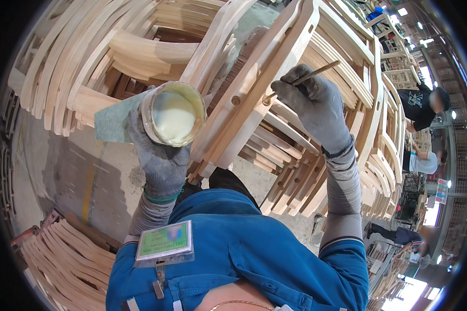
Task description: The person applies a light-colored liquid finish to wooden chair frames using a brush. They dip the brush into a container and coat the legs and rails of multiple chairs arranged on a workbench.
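My left hand (163,163), in a grey knit glove, is closed around a round tub (147,116) with a crusted rim. Creamy white liquid (175,120) that looks like glue partly fills it. A pale green flat piece (117,120) sticks out to the left behind that hand. My right hand (314,106), also gloved in grey, pinches a thin wooden stick (319,71). Its lower end meets a round hole (267,100) in a pale wooden chair frame (254,114); whether it goes inside, I cannot tell. Another hole (236,100) shows on the neighbouring rail.
Stacked curved wooden frames (78,57) stand at the far left, with more slatted frames (342,46) at the right. Several curved wooden pieces (72,264) lie at the lower left. Other people (423,106) work at the far right. Concrete floor (109,171) shows between the stacks.
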`<state>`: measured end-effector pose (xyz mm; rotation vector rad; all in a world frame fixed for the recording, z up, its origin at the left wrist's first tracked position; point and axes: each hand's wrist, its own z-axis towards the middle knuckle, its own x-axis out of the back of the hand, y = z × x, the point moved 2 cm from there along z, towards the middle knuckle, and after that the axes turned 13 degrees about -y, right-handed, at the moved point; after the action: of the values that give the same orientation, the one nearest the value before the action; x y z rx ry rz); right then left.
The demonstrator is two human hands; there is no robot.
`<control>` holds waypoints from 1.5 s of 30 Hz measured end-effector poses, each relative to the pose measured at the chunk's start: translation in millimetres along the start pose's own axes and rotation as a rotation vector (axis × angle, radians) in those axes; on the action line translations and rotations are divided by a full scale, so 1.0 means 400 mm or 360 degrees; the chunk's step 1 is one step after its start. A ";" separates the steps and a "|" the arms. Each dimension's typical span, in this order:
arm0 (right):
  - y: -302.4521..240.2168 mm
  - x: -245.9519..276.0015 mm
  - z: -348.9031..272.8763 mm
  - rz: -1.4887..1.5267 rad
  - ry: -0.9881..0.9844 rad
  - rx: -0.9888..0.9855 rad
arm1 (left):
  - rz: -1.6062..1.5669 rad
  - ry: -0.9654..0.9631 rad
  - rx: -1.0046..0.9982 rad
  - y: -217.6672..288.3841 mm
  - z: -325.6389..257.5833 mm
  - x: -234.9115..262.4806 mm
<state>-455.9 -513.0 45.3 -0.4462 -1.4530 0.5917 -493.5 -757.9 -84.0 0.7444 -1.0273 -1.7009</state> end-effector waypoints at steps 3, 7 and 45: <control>0.016 -0.004 0.005 0.0091 0.0081 0.0022 | 0.0125 -0.0039 -0.0028 0.010 0.011 -0.004; -0.014 0.001 0.000 -0.0021 0.0007 -0.0155 | -0.0352 0.0019 0.0194 0.004 0.019 -0.011; -0.187 -0.165 -0.309 0.0382 0.0360 0.0752 | -0.2185 -0.0169 0.0232 0.099 0.069 -0.140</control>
<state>-326.4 -603.9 29.7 -0.3010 -1.0081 1.0146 -480.9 -703.8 -35.3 1.6946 -0.6838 -2.8179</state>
